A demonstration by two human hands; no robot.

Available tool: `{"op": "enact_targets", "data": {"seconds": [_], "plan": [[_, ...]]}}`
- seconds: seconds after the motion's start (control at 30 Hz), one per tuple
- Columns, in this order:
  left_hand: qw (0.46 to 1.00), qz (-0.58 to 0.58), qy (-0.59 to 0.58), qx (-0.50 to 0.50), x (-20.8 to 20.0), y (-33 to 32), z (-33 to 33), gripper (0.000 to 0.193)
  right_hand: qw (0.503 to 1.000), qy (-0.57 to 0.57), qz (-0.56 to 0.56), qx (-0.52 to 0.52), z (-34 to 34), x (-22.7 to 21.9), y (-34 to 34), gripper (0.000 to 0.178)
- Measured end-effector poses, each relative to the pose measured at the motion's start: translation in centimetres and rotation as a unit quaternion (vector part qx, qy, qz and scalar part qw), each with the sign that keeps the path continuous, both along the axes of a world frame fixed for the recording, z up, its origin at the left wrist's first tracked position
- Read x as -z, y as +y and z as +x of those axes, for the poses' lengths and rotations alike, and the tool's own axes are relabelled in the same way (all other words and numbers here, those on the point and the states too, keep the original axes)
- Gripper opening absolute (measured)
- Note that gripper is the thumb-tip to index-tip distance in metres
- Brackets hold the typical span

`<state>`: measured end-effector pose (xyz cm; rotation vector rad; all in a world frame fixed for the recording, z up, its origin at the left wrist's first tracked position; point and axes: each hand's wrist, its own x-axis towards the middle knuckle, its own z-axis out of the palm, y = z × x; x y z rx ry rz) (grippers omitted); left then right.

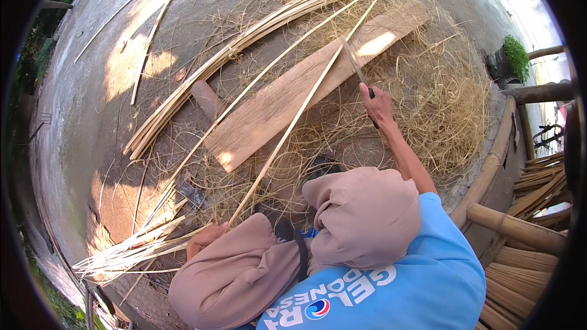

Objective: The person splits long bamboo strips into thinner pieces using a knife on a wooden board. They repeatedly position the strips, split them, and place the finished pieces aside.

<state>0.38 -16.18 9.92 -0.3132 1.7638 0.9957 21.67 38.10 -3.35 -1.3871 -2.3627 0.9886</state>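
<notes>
My right hand (380,109) is closed round the dark handle of a knife (361,74). Its blade, a little smeared by motion, lies at a long, thin bamboo strip (307,101). That strip runs slantwise over a flat wooden board (266,116). Down by my left knee, my left hand (208,236) grips the near end of the strip, its fingers partly hidden. Thin curly shavings (440,107) pile up right of the board and lie scattered around it. Another strip (244,90) runs along the board's left side.
A bundle of long strips (244,41) curves across the ground beyond the board. More strip ends (131,250) gather at my left. Two loose strips lie at the far left. On the right are a bamboo rail (516,227), stacked bundles (520,275) and a potted plant (516,58).
</notes>
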Motion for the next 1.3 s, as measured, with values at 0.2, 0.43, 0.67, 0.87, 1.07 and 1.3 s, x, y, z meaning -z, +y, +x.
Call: {"op": "enact_targets", "data": {"seconds": [0.2, 0.43, 0.67, 0.87, 1.07, 1.3], "plan": [[0.997, -0.021, -0.065, 0.024, 4.7, -3.9, -0.3, 0.042, 0.944, 0.048, 0.065, -0.32, 0.0, -0.6, -8.9, 0.06], [0.982, -0.005, 0.08, 0.172, 11.7, -5.4, -1.0, 0.042, 0.991, -0.045, 0.059, 0.112, -1.3, -0.9, 11.0, 0.071], [0.795, -0.163, 0.53, 0.246, 11.5, 3.9, 3.6, 0.044, 0.936, -0.002, 0.071, -0.345, -2.6, -3.0, -18.0, 0.054], [0.834, -0.121, 0.483, 0.24, 10.3, 5.9, 3.9, 0.041, 0.996, -0.078, -0.026, -0.033, -3.4, -2.6, -4.7, 0.058], [0.863, -0.204, 0.393, 0.241, 10.2, 0.0, 4.2, 0.041, 0.987, -0.043, 0.043, -0.147, -1.0, -1.4, -4.3, 0.062], [0.877, -0.2, 0.371, 0.231, 10.1, -2.9, 5.1, 0.043, 0.952, -0.065, 0.088, -0.286, -2.7, -2.1, -4.8, 0.061]]}}
